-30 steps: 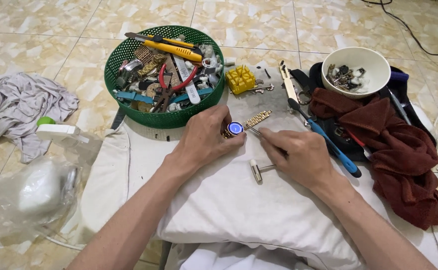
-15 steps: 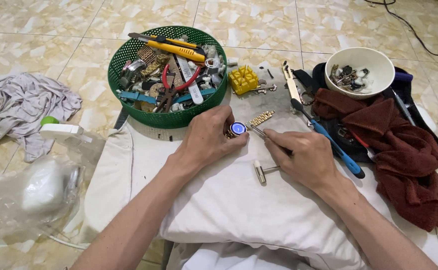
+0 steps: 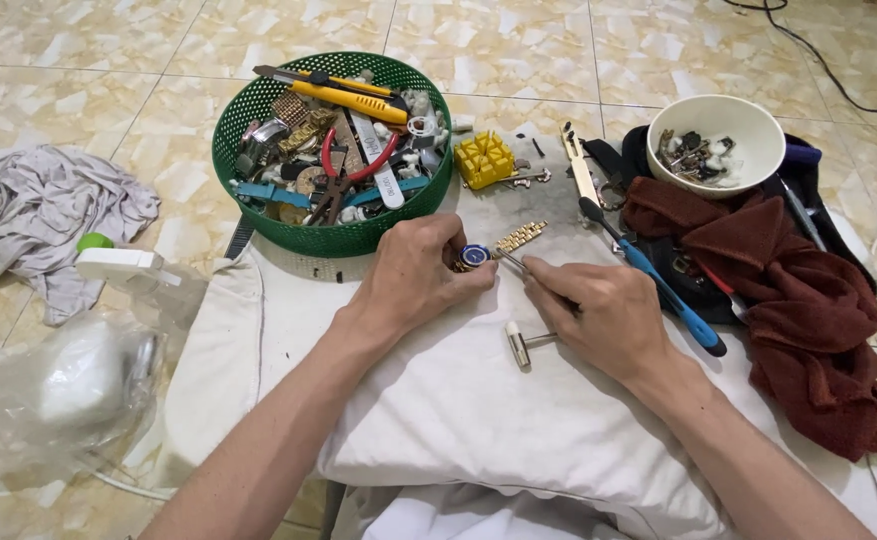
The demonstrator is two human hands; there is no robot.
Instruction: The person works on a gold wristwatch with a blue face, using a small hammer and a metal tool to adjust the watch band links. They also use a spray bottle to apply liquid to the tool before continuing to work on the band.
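Note:
A wristwatch [image 3: 476,256] with a blue dial and a gold link band lies on a white pillow [image 3: 458,400]. My left hand [image 3: 418,275] pinches the watch case between thumb and fingers. My right hand [image 3: 603,315] holds a thin metal tool [image 3: 510,260], and its tip touches the watch beside the band. A small hammer [image 3: 523,343] lies on the pillow just below my right hand.
A green basket [image 3: 258,105] full of tools stands at the back left. A yellow block [image 3: 484,159], a blue-handled tool [image 3: 658,285], a white bowl [image 3: 748,115] of small parts and a dark red cloth [image 3: 808,300] lie to the right. A grey rag [image 3: 48,215] and plastic bag [image 3: 48,390] lie left.
Both hands stay on the watch with only small shifts. The view has drifted slightly.

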